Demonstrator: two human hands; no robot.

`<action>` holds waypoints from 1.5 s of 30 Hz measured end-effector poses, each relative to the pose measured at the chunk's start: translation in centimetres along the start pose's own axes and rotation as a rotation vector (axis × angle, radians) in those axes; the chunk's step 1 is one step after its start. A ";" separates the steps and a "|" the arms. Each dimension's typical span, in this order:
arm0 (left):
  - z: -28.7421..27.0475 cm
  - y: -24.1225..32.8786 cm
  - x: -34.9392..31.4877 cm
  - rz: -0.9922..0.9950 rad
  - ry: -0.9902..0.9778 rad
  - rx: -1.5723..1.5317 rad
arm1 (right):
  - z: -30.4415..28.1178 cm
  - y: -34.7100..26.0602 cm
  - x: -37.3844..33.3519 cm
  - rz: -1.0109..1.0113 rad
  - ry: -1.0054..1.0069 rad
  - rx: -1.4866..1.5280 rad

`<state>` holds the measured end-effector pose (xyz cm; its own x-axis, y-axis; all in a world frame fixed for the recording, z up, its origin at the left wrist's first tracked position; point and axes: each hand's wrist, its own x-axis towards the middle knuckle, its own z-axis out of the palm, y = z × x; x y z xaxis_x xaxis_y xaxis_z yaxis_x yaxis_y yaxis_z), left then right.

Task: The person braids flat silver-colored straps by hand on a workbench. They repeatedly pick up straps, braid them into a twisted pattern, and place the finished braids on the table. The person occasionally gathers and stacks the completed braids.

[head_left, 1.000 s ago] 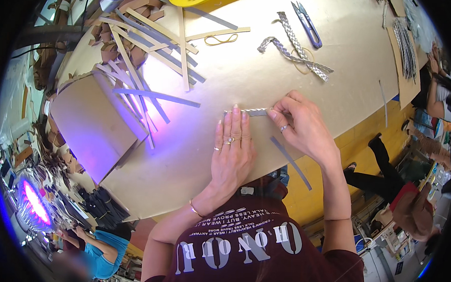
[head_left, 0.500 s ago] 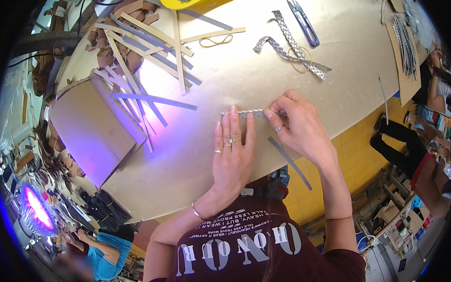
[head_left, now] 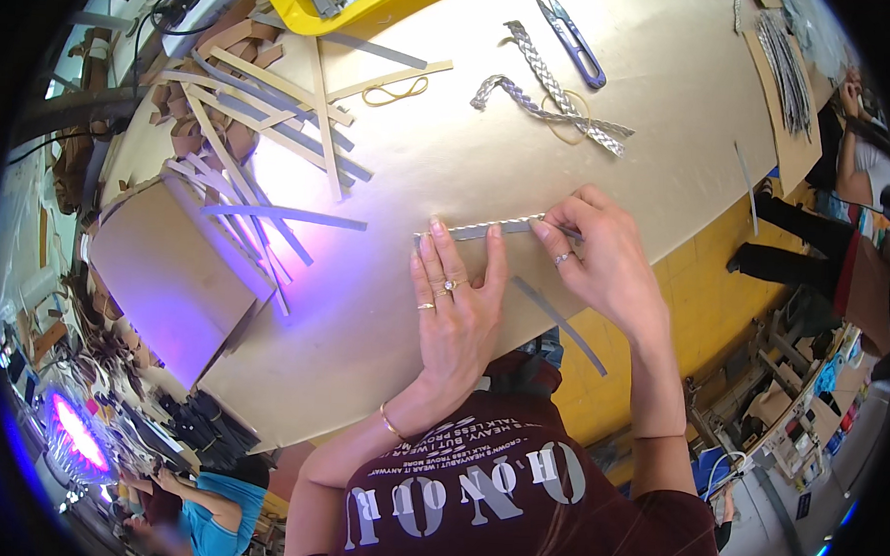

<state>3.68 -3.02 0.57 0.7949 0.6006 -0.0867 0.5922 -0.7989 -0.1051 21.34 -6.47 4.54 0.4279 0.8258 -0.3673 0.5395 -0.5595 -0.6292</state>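
A narrow grey strip (head_left: 480, 231) lies across the table in front of me, with a thin silver braided or twisted cord along its far edge. Flat upon its left part rests my left hand (head_left: 457, 303), fingers stretched and slightly spread. My right hand (head_left: 602, 259) pinches the strip near its right end between thumb and fingers; the end itself is partly hidden by the hand. Nearer the table's front edge is another loose grey strip (head_left: 561, 326). Beyond my hands are two silver braids (head_left: 548, 68), a rubber band (head_left: 585, 132) around them, and thread snips (head_left: 575, 42).
Tan and grey strips (head_left: 323, 127) are heaped at the far left, beside a cardboard piece (head_left: 170, 278). A yellow tray (head_left: 302, 18) stands at the back. Bundled silver strips (head_left: 783, 74) lie on card at the right. A bright lamp (head_left: 77, 432) glows lower left; other people work nearby.
My right hand has moved a little to the right along the strip, showing more of it between my hands. My left fingers still press the strip. The whole view has shifted slightly.
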 end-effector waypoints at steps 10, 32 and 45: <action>-0.3 0.2 0.1 0.021 -0.033 0.044 | 0.2 0.0 0.0 -0.014 0.020 -0.001; -0.7 1.4 1.3 0.117 -0.147 -0.218 | 0.6 2.0 -0.5 0.067 0.200 0.153; -0.8 1.3 1.5 0.133 -0.152 -0.206 | 1.9 2.1 -0.9 0.000 0.308 0.074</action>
<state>5.72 -3.21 1.13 0.8479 0.4752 -0.2352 0.5104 -0.8517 0.1190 20.70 -8.29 2.28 0.6333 0.7593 -0.1496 0.4903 -0.5432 -0.6816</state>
